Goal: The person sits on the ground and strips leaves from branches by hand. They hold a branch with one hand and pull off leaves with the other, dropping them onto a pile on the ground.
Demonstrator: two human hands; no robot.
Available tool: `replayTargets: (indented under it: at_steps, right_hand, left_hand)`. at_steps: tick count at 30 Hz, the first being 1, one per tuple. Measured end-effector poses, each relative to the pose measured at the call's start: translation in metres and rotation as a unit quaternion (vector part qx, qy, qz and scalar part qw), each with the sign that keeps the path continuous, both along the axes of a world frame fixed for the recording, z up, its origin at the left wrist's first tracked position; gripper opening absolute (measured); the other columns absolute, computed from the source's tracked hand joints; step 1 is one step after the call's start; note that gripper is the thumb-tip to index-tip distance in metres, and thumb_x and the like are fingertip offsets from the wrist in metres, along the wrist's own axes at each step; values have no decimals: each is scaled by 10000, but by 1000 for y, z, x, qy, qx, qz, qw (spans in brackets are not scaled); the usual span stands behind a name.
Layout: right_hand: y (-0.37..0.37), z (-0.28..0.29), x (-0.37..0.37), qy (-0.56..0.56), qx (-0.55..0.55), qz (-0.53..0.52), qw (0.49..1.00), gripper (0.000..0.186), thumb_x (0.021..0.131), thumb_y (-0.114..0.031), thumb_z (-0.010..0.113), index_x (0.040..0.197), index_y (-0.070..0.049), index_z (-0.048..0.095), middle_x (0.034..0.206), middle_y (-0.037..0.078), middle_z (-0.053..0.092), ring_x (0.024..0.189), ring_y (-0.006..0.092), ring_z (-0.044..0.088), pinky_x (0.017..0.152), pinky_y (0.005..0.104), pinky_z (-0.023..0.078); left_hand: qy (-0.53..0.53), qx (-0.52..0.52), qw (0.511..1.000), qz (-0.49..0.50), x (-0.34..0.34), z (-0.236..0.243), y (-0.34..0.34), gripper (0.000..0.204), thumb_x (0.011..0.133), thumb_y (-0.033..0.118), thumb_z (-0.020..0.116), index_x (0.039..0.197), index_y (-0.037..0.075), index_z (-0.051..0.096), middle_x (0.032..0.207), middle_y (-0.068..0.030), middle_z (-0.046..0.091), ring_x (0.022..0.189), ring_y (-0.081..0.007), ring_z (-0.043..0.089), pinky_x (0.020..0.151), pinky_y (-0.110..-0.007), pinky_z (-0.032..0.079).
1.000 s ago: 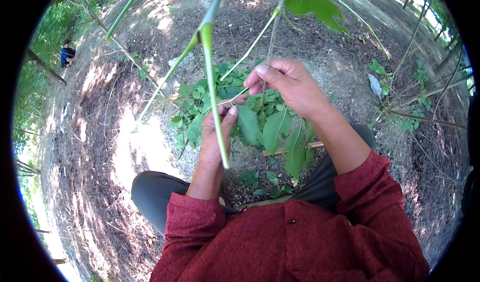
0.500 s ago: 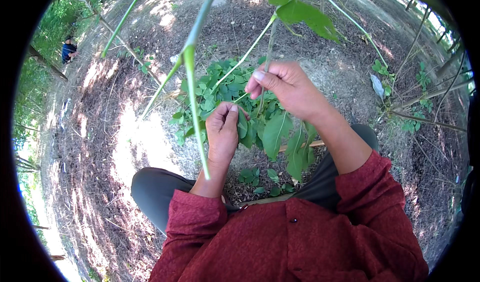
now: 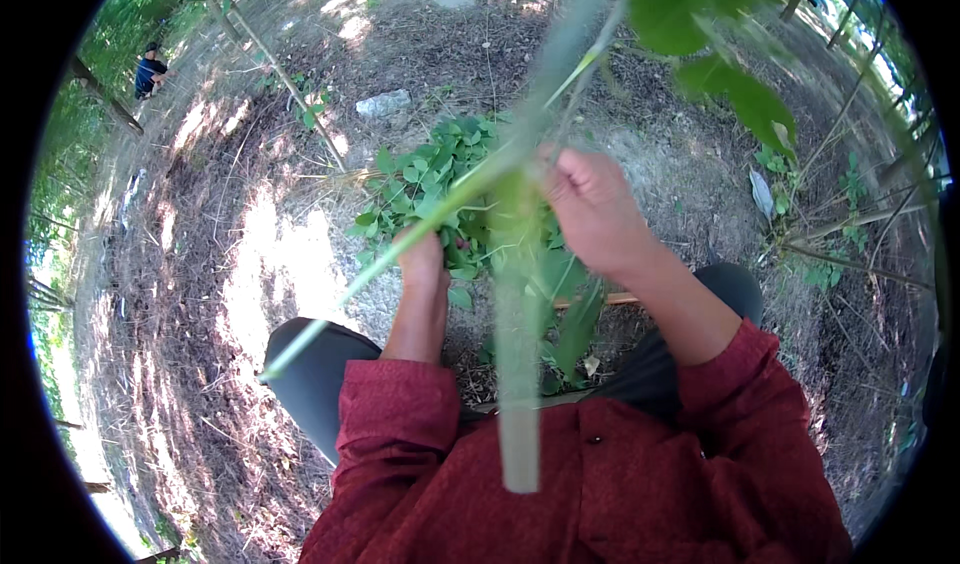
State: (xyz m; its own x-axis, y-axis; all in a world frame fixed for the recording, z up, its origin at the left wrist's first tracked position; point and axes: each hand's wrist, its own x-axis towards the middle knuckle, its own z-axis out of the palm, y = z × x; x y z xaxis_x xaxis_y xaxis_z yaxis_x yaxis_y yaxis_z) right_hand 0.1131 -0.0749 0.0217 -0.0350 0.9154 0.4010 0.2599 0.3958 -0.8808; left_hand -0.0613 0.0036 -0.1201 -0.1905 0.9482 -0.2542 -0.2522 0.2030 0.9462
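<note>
My right hand [image 3: 600, 214] is closed on the leafy branch [image 3: 610, 19], its fingers partly behind a stem. The branch rises past the top of the view, and its blurred pale-green side stems cross in front of my hands and shirt. Broad green leaves [image 3: 740, 94] hang from it at the upper right. My left hand [image 3: 424, 259] is at the near left side of a heap of picked green leaves [image 3: 425, 174]. Leaves and the crossing stem hide most of its fingers, so their grip does not show. Larger leaves [image 3: 580, 329] lie below my right hand.
My bent knees [image 3: 315, 359] flank the leaves on the dry, littered ground. A grey stone [image 3: 384, 103] lies beyond the heap. Thin bare trunks [image 3: 290, 79] stand at left, and low branches [image 3: 850, 226] reach in at right. Another person [image 3: 150, 72] sits far off at upper left.
My left hand has moved left and down, away from the right hand, to the heap's edge. The branch has swung right, its side stems now crossing mid-view. My right hand has shifted slightly right.
</note>
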Motion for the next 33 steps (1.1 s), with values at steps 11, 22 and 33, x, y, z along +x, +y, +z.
replayTargets:
  at_steps: [11, 22, 33]
  right_hand:
    - [23, 3, 61, 46, -19, -39, 998, 272, 971, -179, 465, 807, 1, 587, 702, 25, 576, 667, 89, 549, 623, 242, 467]
    - [20, -1, 44, 60, -8, 33, 998, 261, 975, -151, 455, 809, 10, 577, 712, 27, 569, 650, 89, 542, 618, 234, 465]
    - [26, -12, 36, 66, -10, 45, 997, 285, 977, -185, 451, 833, 17, 592, 751, 53, 561, 691, 128, 567, 653, 264, 482]
  left_hand:
    - [-61, 25, 993, 96, -43, 13, 21, 183, 906, 15, 411, 898, -15, 591, 800, -77, 603, 639, -141, 563, 573, -246, 470]
    - [-8, 50, 987, -154, 11, 38, -19, 184, 855, 201, 661, 803, 29, 620, 600, 34, 495, 483, -58, 424, 440, -228, 342]
    - [169, 131, 972, -93, 14, 35, -25, 230, 862, 212, 673, 823, -14, 676, 632, 21, 557, 566, -56, 438, 535, -220, 378]
